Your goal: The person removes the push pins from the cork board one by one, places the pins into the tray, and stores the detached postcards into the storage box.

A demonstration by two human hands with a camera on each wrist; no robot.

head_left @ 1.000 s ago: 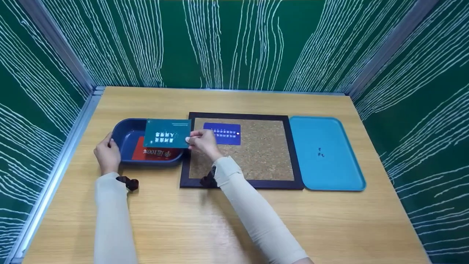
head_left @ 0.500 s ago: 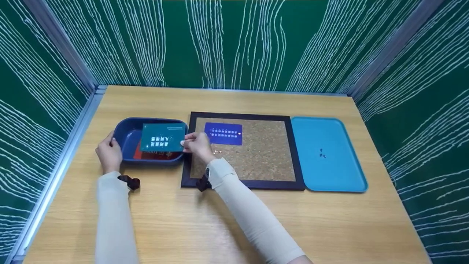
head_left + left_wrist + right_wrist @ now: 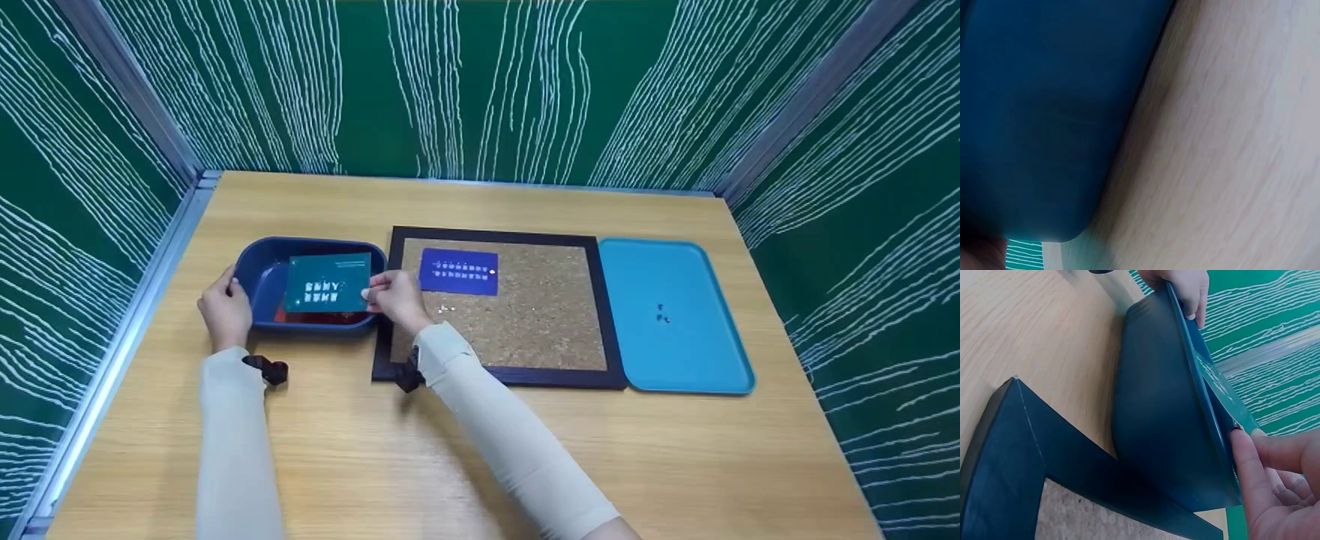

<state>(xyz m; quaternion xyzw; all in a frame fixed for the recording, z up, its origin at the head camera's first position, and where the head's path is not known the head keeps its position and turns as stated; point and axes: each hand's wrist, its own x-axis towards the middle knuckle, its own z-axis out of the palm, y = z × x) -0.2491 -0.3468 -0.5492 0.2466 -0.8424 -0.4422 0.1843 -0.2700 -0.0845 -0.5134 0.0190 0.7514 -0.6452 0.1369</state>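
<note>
Tabletop [image 3: 337, 450], right grip [image 3: 399, 300] pinching green card [image 3: 328, 281], left grip [image 3: 226, 311] clasping bin [image 3: 262, 281]; red card [image 3: 330, 318], head view only

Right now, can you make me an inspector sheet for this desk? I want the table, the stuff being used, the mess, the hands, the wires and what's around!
Surface: wooden table, with corkboard in the middle and tray beside its right edge.
Job's things: green card held over the bin; red card in the bin, partly hidden; purple card on the corkboard.
Clutter: dark bits on the tray and pale bits on the corkboard, too small to name.
Hands: left hand grips the bin's rim; right hand pinches the green card's edge.
Cables: nothing seen.
Surroundings: green walls with wavy white lines.
</note>
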